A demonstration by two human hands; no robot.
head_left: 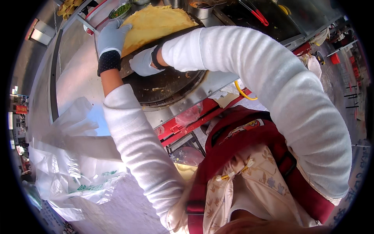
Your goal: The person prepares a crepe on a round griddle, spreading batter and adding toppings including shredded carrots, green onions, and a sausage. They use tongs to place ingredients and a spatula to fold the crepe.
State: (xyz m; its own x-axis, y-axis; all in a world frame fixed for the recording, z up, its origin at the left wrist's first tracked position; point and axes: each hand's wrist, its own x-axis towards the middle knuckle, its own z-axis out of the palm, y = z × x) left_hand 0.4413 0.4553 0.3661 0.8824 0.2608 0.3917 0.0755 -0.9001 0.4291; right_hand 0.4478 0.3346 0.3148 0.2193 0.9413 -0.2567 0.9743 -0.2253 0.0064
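A large folded yellow crepe lies over the far part of a round dark griddle. My left hand, in a pale grey glove, is at the crepe's left end, its fingers closed on the edge. In a matching glove, my right hand is low over the griddle beside the crepe's near edge. Its fingers are curled and mostly hidden behind the hand; a flat greyish edge shows just left of them, too little to name. Browned scraps stick to the griddle's bare near part.
A bowl of chopped greens stands behind my left hand. Beyond the crepe is a metal pot of sauce. Red-handled tongs lie at the far right. Clear plastic bags hang at the left, and a yellow hose loops below the counter edge.
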